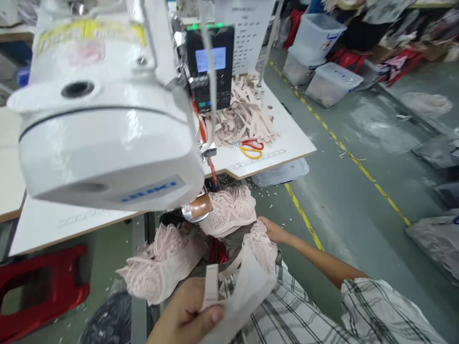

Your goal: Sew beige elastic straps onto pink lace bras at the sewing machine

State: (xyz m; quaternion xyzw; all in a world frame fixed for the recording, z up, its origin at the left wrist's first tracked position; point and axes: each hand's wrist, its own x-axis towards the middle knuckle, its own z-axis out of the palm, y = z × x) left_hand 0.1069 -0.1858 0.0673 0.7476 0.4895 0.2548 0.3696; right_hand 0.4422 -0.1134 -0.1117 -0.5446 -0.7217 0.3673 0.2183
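Note:
My left hand [186,313] is at the bottom of the head view, fingers and thumb pinched on a pale pink strap of a lace bra [251,267]. My right hand [273,230] reaches forward and grips the lace cup of the same garment from behind. More pink lace bra pieces [161,265] hang in a chain below the white sewing machine [103,119], one piece [229,208] lying by the machine's copper-coloured cylinder arm [199,208].
On the white table [287,138] lie a heap of beige straps [244,112], red and yellow scissors [251,147] and a control box [211,67]. A red stool [39,286] stands at the left. Clear plastic bins [332,81] and a yellow floor line [344,153] lie to the right.

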